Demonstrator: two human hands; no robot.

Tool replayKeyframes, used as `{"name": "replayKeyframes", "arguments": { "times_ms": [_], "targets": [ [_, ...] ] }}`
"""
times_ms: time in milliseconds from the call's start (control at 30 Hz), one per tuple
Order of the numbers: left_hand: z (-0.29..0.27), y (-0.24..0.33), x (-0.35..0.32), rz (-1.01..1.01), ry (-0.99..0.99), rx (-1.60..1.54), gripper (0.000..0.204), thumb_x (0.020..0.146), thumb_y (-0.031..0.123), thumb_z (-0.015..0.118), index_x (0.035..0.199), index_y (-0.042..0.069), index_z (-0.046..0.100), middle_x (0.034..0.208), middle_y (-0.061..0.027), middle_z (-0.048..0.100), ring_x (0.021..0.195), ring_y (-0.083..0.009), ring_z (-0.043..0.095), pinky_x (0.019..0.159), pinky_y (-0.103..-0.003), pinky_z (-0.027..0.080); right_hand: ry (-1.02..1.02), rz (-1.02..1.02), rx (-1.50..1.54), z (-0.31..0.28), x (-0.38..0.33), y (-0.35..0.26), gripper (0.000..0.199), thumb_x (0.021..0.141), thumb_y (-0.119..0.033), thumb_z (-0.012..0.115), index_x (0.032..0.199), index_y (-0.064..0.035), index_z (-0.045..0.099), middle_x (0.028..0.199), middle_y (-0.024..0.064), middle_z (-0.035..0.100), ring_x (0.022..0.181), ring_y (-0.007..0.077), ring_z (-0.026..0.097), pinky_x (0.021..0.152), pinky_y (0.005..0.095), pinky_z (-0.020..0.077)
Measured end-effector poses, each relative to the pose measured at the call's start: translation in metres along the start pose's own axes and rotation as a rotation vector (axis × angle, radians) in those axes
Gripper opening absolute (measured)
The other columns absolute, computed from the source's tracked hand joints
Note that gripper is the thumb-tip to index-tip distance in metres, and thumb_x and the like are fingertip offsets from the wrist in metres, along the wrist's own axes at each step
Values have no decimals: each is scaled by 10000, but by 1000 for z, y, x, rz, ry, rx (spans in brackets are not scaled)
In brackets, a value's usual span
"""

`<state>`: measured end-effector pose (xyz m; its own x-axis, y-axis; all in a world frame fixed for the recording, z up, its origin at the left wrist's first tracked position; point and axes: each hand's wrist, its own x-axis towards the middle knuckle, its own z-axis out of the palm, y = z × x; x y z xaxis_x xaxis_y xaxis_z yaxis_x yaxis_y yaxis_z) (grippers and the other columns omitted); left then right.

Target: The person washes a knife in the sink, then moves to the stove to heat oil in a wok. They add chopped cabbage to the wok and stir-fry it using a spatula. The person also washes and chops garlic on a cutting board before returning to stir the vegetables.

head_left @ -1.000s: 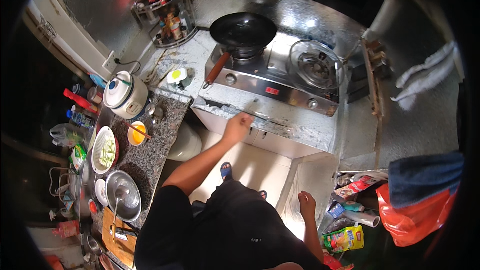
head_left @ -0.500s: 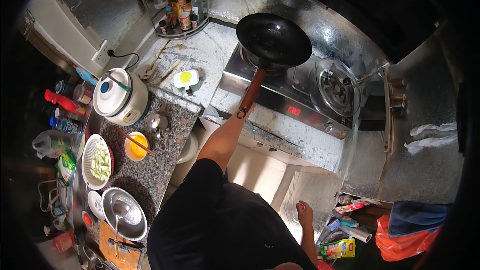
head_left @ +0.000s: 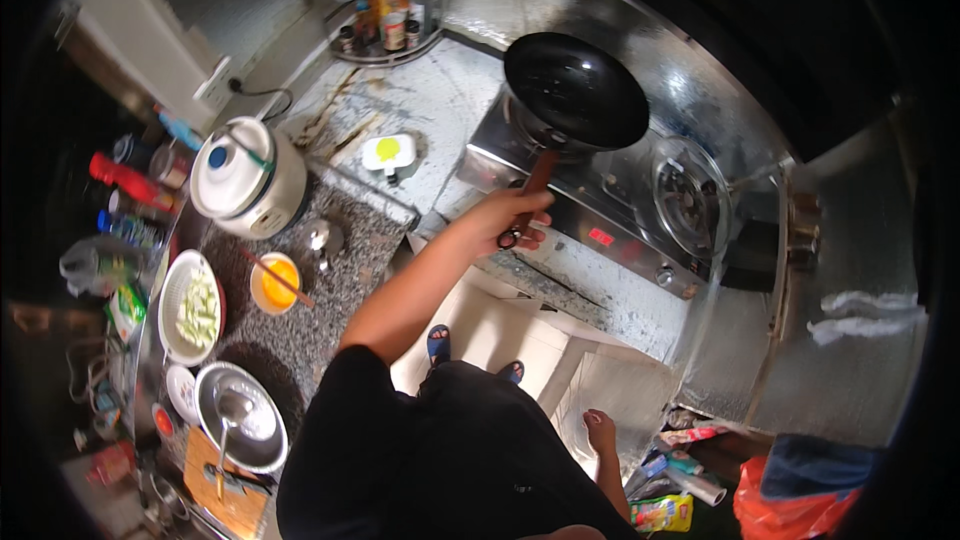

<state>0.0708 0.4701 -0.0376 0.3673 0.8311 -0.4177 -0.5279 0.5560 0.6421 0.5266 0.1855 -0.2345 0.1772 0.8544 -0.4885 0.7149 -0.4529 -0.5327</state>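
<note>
A black wok (head_left: 575,90) sits over the left burner of a steel gas stove (head_left: 590,175), its inside dark and shiny. Its brown wooden handle (head_left: 540,170) points toward me, with a metal ring at the end. My left hand (head_left: 510,218) is closed around the handle's lower part, thumb and fingertips showing on its right side. Low by my right side, my right hand (head_left: 600,430) hangs with its fingers curled and nothing visible in them. A glass lid (head_left: 690,195) lies over the right burner. Left of the stove stands a small white container (head_left: 388,154) with a yellow-green patch on top.
On the granite counter stand a white rice cooker (head_left: 245,185), a bowl of beaten egg (head_left: 267,295) with chopsticks, a basket of cut green vegetables (head_left: 168,315) and a metal basin (head_left: 280,430) with a ladle. A spice rack (head_left: 385,58) fills the back corner.
My left hand, mostly hidden beyond the handle before, is now visible wrapped around it. My view has shifted slightly, and my slippered feet now show below.
</note>
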Motion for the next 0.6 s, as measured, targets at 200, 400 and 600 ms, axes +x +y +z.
{"name": "replayKeyframes", "arguments": {
  "times_ms": [200,400,600],
  "targets": [
    [16,-4,26,53,159,354,246,731,98,632,860,34,432,597,-37,453,440,-126,457,364,-269,381,-124,60,239,-12,42,13,301,806,-224,581,985,18,572,821,90,614,675,173,602,559,241,456],
    [2,-30,-6,238,121,76,248,734,120,638,851,74,424,588,-2,425,406,-95,396,349,-244,314,-140,171,232,-27,39,-7,292,799,-193,550,980,34,578,834,95,603,685,191,597,548,282,476],
    [-7,-54,-12,327,-172,-459,169,793,130,560,877,138,414,578,41,368,390,-54,321,343,-215,265,-305,195,152,-23,21,4,253,814,-192,541,973,-1,586,779,66,597,655,176,595,515,276,449]
  ]
}}
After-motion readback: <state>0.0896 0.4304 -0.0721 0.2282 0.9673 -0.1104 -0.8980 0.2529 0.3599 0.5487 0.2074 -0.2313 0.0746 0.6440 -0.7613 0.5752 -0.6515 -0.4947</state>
